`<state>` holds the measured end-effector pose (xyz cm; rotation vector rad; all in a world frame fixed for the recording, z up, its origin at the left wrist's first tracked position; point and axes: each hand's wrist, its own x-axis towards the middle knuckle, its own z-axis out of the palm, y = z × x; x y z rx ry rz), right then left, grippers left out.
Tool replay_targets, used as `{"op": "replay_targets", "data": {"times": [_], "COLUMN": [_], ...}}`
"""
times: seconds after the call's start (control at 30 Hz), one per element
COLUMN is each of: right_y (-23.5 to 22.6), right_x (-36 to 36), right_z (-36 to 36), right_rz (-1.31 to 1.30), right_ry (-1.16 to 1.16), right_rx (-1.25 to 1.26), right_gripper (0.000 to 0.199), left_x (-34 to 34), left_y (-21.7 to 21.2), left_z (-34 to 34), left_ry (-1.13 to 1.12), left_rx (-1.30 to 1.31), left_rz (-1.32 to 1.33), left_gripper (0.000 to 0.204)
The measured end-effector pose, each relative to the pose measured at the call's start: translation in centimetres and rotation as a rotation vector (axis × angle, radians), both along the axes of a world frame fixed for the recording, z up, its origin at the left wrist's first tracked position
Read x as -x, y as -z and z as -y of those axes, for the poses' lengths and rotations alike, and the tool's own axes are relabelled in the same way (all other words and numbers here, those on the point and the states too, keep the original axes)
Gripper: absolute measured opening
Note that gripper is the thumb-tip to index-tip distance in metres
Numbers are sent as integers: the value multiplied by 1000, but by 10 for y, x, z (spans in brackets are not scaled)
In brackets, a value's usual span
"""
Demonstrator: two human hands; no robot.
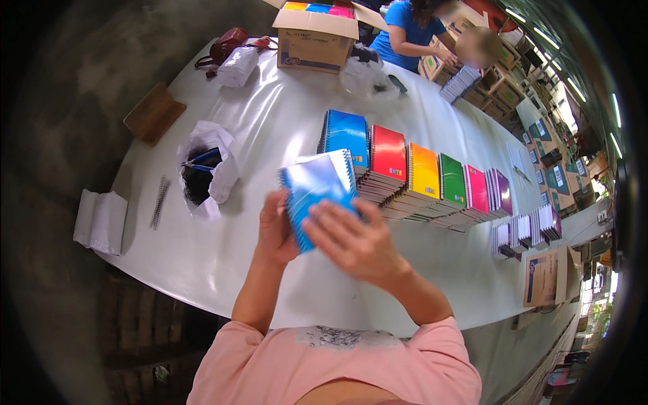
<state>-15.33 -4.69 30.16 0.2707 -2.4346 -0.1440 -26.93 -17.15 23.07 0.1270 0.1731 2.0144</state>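
Above the white table, my left hand [278, 229] grips a blue spiral notebook [312, 181] by its left edge, thumb at the side. Across the lower part of its cover lies my right hand [352, 241], fingers stretched out and slightly blurred. A second wire-bound edge and a pale page show behind the blue cover, so there may be more than one notebook. Just beyond stand stacks of spiral notebooks in a row: blue [345, 135], red [388, 154], yellow [423, 172], green [451, 179], pink [476, 189] and purple [500, 192].
On the left are a white bag [226, 177] holding blue-handled pliers [204, 159], loose wire coils [159, 202] and a wrapped white bundle [100, 221]. An open carton [312, 50] stands at the far edge. Beyond, a person in blue [406, 37] handles notebooks. More notebooks [526, 231] lie right.
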Motion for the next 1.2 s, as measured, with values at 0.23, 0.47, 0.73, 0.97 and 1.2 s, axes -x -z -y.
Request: {"op": "replay_targets", "data": {"times": [0.23,0.47,0.73,0.97,1.2], "right_y": [5,62,43,48,7], "right_x": [-3,17,12,13,-31], "right_z": [-122,-188,-199,-197,-133], "right_rz": [158,512,548,499,-316], "right_ry": [124,315,178,122,136], "right_rx": [519,397,845,857,291], "right_gripper": [89,75,42,34,32], "left_x": [-16,-39,-57,-66,-81], "left_y": [14,18,14,10,5], "left_z": [12,10,3,-9,-28], "left_ry": [23,117,133,152,95], "left_rx": [269,276,289,245,146], "left_rz": [-55,48,77,58,108], "left_gripper": [45,44,46,48,55]}}
